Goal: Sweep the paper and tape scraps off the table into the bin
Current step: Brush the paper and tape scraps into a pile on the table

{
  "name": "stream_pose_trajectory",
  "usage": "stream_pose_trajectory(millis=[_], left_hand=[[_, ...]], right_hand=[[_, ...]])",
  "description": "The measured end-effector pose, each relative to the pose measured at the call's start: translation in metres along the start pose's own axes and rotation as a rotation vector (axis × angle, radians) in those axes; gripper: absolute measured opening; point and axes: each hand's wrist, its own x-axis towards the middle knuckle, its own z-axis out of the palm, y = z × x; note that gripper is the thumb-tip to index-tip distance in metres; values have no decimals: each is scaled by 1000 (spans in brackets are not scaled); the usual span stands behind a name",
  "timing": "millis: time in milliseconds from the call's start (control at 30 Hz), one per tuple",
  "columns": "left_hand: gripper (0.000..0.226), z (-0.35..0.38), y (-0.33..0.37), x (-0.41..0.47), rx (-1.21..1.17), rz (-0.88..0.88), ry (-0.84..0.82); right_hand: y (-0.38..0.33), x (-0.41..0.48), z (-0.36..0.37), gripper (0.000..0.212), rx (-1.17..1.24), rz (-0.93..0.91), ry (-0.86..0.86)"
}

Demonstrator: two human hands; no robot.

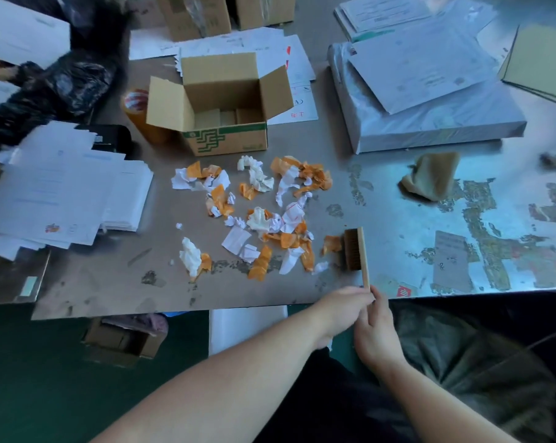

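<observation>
Cool, bluish light seems to come from the far right, where the bare metal table point(462, 219) shines with washed-out glare, while its left half reads a dull grey-brown. Shadows are soft and short, and the floor point(30, 378) below the near edge lies dark. The scraps point(257, 212) and the brush point(356, 251) in the middle are fairly sharp. The black bag point(62, 87) and paper stacks point(62, 187) at the left smear with blur. Wide-angle distortion bows the table's near edge.
</observation>
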Motion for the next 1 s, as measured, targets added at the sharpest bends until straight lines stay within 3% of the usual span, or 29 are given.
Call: stream_pose_trajectory(millis=[233, 467, 633, 800, 1000], left_hand=[[25, -11, -1, 1, -1, -29, 100], [27, -34, 1, -8, -82, -18, 172], [20, -41, 16, -8, -133, 11, 182], [26, -31, 40, 7, -193, 77, 230], [43, -26, 85, 29, -150, 127, 212]], right_hand=[[-16, 12, 6, 42, 28, -43, -65], [-33, 21, 23, 43, 16, -79, -172], [-48, 24, 16, 37, 106, -61, -149], [-78, 39, -12, 20, 201, -92, -123], [-100, 97, -37, 13, 72, -155, -92]])
